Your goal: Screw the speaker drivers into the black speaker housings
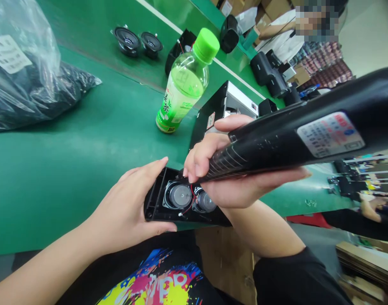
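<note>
My left hand [127, 207] grips the left end of a black speaker housing [153, 199], thumb on the near side and fingers on the far side. Two round speaker drivers [180, 196] sit in the housing, back side up, with thin red wires and a small white plug between them. My right hand [225, 169] is wrapped around a black electric screwdriver [270, 140], which bears a white label. Its tip points down at the housing's far edge beside the left driver; the fingers partly hide it, so contact there is unclear.
A green-capped tea bottle [184, 84] stands just beyond the housing. Two loose speakers [127, 40] lie farther back on the green table [85, 169]. A clear plastic bag [31, 80] of black parts is at left, and a black-and-white box [238, 99] behind my right hand. Other people are at right.
</note>
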`<action>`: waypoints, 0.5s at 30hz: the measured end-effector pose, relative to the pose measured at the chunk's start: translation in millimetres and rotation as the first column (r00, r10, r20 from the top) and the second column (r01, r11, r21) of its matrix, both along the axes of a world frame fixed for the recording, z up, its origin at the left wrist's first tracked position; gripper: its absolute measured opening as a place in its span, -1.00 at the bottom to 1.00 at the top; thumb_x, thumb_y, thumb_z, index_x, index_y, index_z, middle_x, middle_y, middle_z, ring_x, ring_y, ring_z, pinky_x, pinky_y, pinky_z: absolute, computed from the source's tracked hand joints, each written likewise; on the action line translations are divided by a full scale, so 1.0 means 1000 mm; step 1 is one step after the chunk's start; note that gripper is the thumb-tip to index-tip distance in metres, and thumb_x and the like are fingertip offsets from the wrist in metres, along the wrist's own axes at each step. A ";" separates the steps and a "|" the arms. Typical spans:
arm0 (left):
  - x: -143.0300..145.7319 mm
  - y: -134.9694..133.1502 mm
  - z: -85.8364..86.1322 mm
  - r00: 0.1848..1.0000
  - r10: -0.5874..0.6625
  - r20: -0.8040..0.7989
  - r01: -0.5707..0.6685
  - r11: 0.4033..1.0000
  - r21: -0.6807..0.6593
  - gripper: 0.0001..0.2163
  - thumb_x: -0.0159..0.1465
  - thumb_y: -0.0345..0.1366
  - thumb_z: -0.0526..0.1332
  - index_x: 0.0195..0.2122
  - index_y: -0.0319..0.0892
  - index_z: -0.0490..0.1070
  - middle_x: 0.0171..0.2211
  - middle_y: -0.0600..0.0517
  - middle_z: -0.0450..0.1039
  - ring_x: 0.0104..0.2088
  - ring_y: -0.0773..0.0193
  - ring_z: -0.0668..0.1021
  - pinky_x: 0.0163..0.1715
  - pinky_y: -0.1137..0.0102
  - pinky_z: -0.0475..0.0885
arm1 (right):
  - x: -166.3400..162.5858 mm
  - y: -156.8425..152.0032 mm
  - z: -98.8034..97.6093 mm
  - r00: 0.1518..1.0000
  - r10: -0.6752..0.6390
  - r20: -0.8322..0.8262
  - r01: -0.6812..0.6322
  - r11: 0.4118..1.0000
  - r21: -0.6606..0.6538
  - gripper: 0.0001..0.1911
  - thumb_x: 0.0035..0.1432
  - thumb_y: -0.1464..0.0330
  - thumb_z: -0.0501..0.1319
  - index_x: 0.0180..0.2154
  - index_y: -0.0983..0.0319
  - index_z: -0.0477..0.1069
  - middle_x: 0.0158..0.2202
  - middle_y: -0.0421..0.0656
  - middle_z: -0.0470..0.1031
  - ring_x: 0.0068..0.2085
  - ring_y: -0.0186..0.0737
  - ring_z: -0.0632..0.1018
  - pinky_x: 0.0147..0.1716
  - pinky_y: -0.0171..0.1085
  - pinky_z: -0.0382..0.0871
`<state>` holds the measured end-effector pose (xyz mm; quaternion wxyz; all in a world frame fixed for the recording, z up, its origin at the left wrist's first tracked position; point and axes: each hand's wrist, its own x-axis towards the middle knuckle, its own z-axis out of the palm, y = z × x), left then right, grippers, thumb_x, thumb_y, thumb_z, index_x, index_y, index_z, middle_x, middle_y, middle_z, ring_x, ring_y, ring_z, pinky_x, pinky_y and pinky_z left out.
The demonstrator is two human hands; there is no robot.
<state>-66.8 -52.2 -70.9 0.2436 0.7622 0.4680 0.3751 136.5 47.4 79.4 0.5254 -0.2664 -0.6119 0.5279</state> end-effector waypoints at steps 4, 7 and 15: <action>0.000 0.002 0.004 1.000 -0.007 -0.004 0.007 1.000 0.004 0.36 0.37 0.53 0.61 0.95 0.21 -0.13 0.75 -0.30 0.50 0.61 -0.52 0.69 0.60 -0.32 0.67 | 0.001 0.003 0.000 0.999 -0.008 0.049 0.008 1.000 -0.001 -0.31 0.59 -0.52 0.21 -0.03 -0.10 0.62 -0.51 -0.47 0.59 -0.60 -0.32 0.60 -0.54 -0.24 0.56; 0.000 0.002 0.005 1.000 -0.010 -0.009 0.010 1.000 -0.001 0.39 0.34 0.51 0.65 0.95 0.20 -0.13 0.75 -0.30 0.49 0.61 -0.52 0.69 0.60 -0.31 0.66 | -0.002 0.004 0.001 0.999 -0.030 0.042 0.032 0.998 -0.050 -0.26 0.46 -0.61 0.27 -0.02 -0.13 0.57 -0.56 -0.46 0.57 -0.66 -0.22 0.55 -0.61 -0.18 0.51; 0.002 0.000 -0.002 1.000 0.019 0.014 -0.019 1.000 0.007 0.36 0.34 0.54 0.63 0.94 0.19 -0.06 0.75 -0.30 0.50 0.61 -0.49 0.68 0.61 -0.30 0.65 | -0.003 0.004 -0.002 0.998 -0.018 -0.066 0.011 0.995 -0.102 -0.17 0.29 -0.62 0.47 -0.01 -0.05 0.64 -0.54 -0.41 0.63 -0.65 -0.17 0.56 -0.61 -0.17 0.57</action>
